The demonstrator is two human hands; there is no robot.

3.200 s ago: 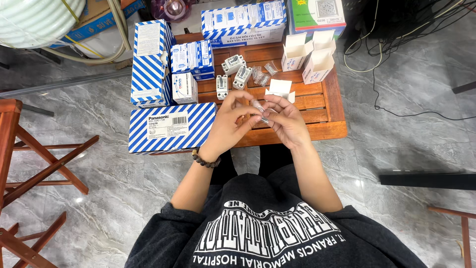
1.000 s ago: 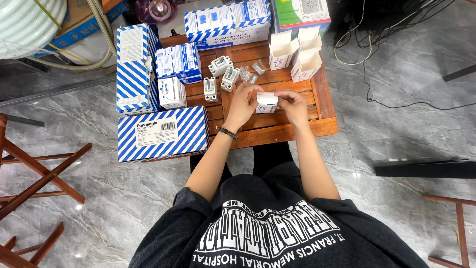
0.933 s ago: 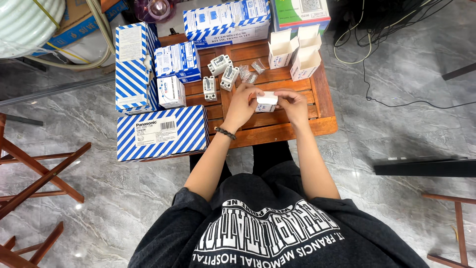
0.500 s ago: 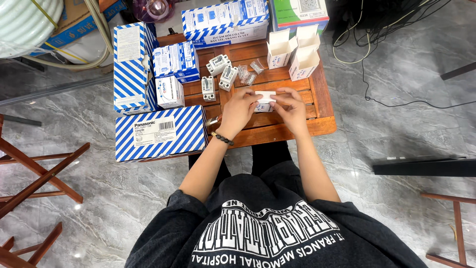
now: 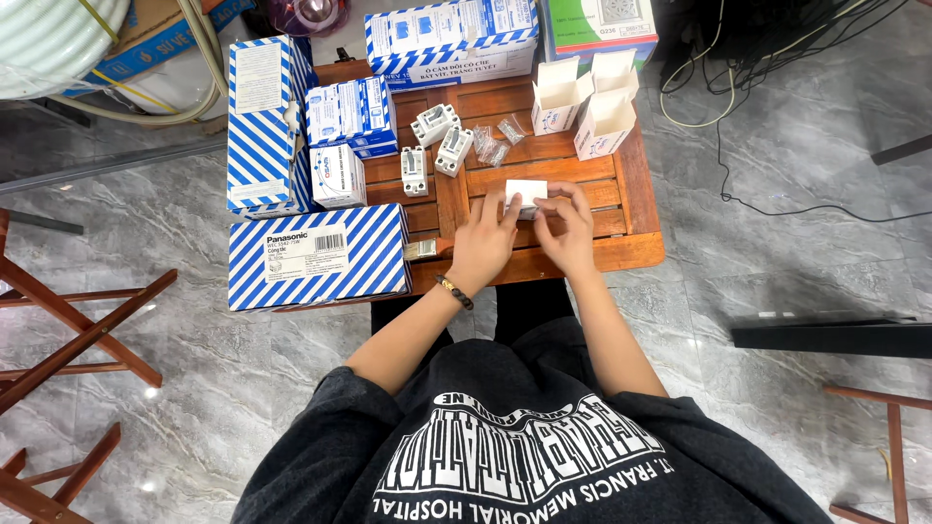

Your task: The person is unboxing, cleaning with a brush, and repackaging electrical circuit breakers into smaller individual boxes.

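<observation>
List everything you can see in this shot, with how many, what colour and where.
Small white cardboard box: 1, white, held between both hands over the table.
Low slatted wooden table: 1, reddish brown, centre.
White plastic switch parts: 3, white and grey, table's middle.
Clear plastic packets: about 3, beside the parts.
Open small white boxes: 3, table's far right.
Blue-and-white striped cartons: several, left and far edge.
Black cables: a tangle, floor upper right.
Folding wooden frames: red-brown, floor at left.
Left hand: on the box; dark bracelet at wrist.
Right hand: on the box.
</observation>
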